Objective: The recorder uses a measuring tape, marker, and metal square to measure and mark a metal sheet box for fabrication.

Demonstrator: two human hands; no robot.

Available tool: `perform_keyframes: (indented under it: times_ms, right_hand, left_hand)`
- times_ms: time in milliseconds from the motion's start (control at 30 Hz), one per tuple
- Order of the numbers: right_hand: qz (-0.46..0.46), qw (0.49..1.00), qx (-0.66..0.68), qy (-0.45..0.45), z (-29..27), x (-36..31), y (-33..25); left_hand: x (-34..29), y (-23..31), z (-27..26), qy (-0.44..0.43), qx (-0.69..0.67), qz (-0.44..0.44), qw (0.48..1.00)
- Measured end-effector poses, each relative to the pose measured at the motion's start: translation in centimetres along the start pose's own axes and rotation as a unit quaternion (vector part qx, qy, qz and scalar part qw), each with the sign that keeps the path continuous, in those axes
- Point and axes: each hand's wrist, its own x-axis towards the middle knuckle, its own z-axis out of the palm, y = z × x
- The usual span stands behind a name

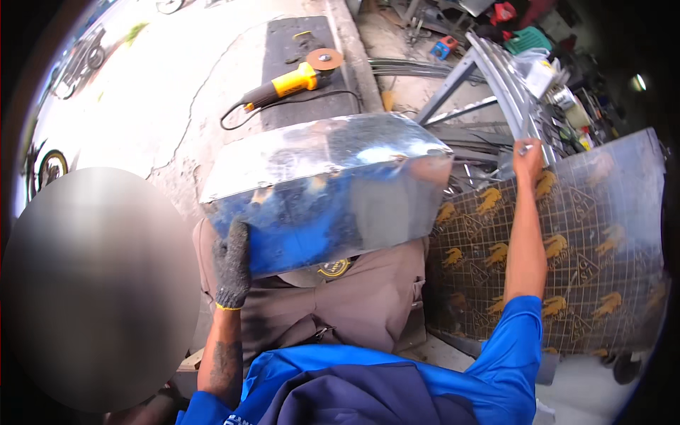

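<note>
A shiny sheet-metal box (304,219) rests across my lap, with a seam along its upper edge. My left hand (232,265), in a dark grey knit glove with a yellow cuff, grips the near left side of the box, fingers together against the metal. Out to the right, my bare right hand (527,159) is closed in a fist beside a grey metal frame (496,81). A small shiny metal end shows at the fist; what it belongs to is too small to tell.
Beyond the box, a yellow and black angle grinder (287,83) with a brown disc lies on a dark board (283,53), its cord looping left. A large patterned sheet (552,255) leans at my right. Metal rods (411,67) and a green basket (528,40) lie farther back.
</note>
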Motion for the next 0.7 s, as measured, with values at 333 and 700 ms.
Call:
perform_keyframes:
  times_ms: [333, 700]
  right_hand:
    - [0.02, 0.971, 0.229, -0.071, -8.5, -6.7, -11.5]
    - [0.208, 0.764, 0.594, -0.145, -9.9, -18.3, -23.7]
  left_hand:
    - [1.7, -1.8, 0.9, 0.213, 0.122, 0.292, 0.924]
    - [4.3, 10.1, -3.8, 0.029, -0.581, 0.056, 0.812]
